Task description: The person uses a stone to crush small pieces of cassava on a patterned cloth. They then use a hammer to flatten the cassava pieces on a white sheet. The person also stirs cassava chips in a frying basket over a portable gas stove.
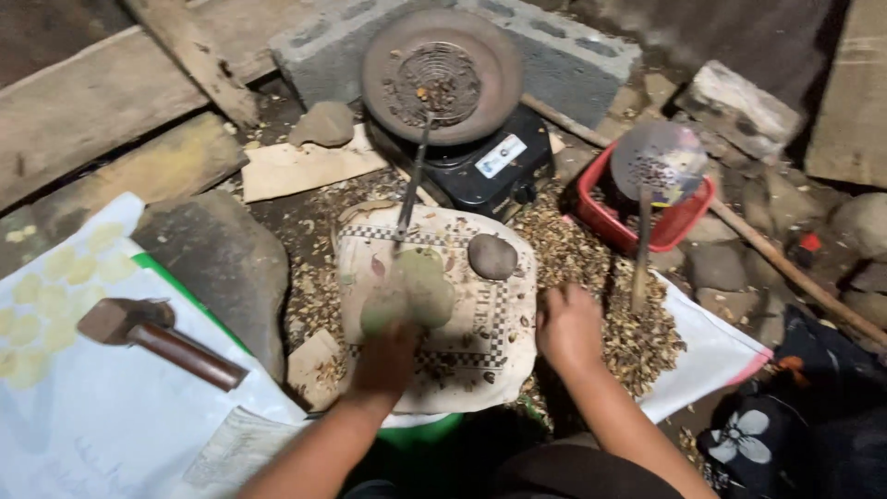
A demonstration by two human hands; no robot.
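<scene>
From the head camera, the left hand (386, 359) was closed around a flat, greenish stone (409, 291) (blurred, so its outline was soft) and held it over a pale cloth sack (480, 356) spread on the ground. The right hand (567, 325) rested at the sack's right edge, fingers curled down against the cloth and the litter beside it; whether it pinched anything could not be told. A smaller rounded grey stone (492, 256) lay on the sack, up and to the right of the held stone and apart from both hands. Crushed shells and husks (637, 337) were heaped along the sack's right side and over a white sheet (716, 356). Behind the sack stood a black stove (480, 166) carrying a round dark pan (430, 74) with a wire scoop (434, 83) in it, the scoop's handle reaching down towards the sack. To the right sat a red basket (605, 222) with a perforated ladle (658, 162) leaning on it. On the left, a hammer (152, 337) with a brown wooden handle lay on a white printed sheet (83, 425), next to a large grey rock (226, 268).
</scene>
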